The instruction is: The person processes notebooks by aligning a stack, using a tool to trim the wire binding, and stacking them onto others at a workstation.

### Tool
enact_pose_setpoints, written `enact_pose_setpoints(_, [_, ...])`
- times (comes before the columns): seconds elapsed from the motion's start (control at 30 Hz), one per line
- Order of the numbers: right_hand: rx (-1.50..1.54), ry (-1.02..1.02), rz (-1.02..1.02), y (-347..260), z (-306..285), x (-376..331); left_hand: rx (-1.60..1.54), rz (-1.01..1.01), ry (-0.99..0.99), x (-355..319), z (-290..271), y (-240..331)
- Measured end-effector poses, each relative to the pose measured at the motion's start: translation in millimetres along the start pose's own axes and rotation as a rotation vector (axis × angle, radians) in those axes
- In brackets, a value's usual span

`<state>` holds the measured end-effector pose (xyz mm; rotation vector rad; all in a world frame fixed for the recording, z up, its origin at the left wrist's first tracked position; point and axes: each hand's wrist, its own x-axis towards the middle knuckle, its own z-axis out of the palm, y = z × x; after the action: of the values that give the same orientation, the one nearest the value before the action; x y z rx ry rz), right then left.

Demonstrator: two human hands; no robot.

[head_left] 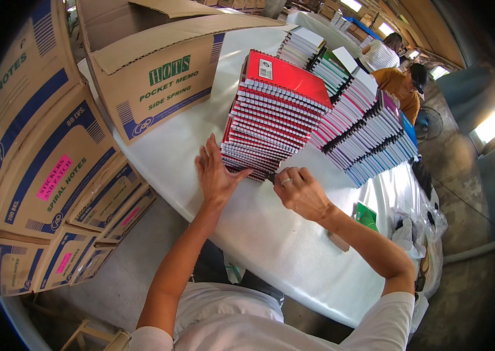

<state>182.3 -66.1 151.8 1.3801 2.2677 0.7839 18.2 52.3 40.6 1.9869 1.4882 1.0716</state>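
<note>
A tall stack of red spiral notebooks (279, 111) stands on the white-covered table (259, 228), a pale label on its top cover. Against the lower left of the stack rests my left hand (217, 175), fingers spread and thumb along the bottom notebooks. My right hand (303, 190), with a ring on one finger, is closed at the stack's lower right corner. A small dark tip (271, 177) pokes out from its fingers toward the bottom notebooks; its kind cannot be made out.
An open cardboard box (171, 82) stands left of the stack, with closed cartons (54, 169) piled beside the table. More spiral notebooks (370, 128) are stacked to the right. A green packet (366, 216) and clear plastic bags (428, 234) lie nearer. Two people (396, 82) are beyond.
</note>
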Motion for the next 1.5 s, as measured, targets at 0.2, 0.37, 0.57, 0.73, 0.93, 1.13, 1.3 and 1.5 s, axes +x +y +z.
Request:
enact_pose_setpoints(0.2, [0.088,0.064,0.086,5,-15,2,-0.044,0.014,0.008,2,-5,-2])
enact_pose_setpoints(0.37, [-0.142,0.172,-0.212,42,-17,-10,-0.047,0.003,-0.017,1,0,0])
enact_pose_setpoints(0.57, [-0.215,0.255,-0.260,43,-10,-7,-0.046,0.011,-0.018,1,3,-2])
enact_pose_setpoints(0.73, [-0.126,0.030,0.026,-3,-7,-5,-0.058,0.028,-0.013,2,1,-3])
enact_pose_setpoints(0.93, [-0.029,0.160,-0.076,29,-28,-11,-0.151,0.042,0.043,3,-4,1])
enact_pose_setpoints(1.13, [-0.216,0.208,-0.263,52,-27,-6,-0.195,0.017,0.038,5,-1,2])
enact_pose_setpoints(1.3, [-0.124,0.077,-0.153,39,-22,-5,-0.195,0.009,0.019,5,3,2])
enact_pose_setpoints(1.5, [-0.013,0.156,-0.021,23,-36,5,-0.206,-0.011,0.015,5,-10,5])
